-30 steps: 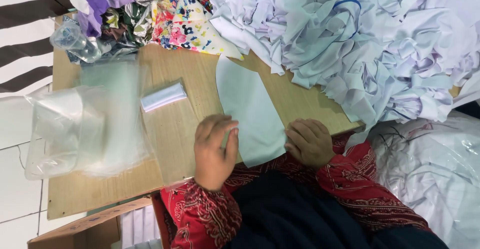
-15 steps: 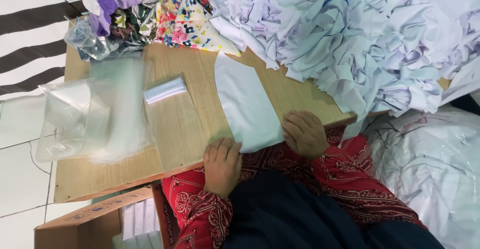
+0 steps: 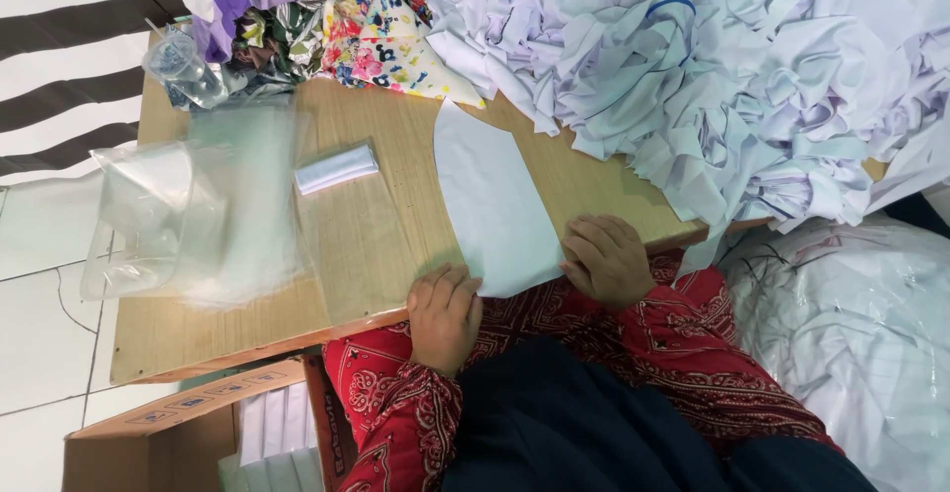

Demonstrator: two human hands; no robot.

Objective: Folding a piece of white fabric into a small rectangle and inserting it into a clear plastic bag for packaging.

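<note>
Folding step: left hand [image 3: 444,316] and right hand [image 3: 608,259] pinch the near end of the white cloth panel [image 3: 492,200] at the tabletop's [image 3: 376,245] near edge; next, an even fold away.
</note>
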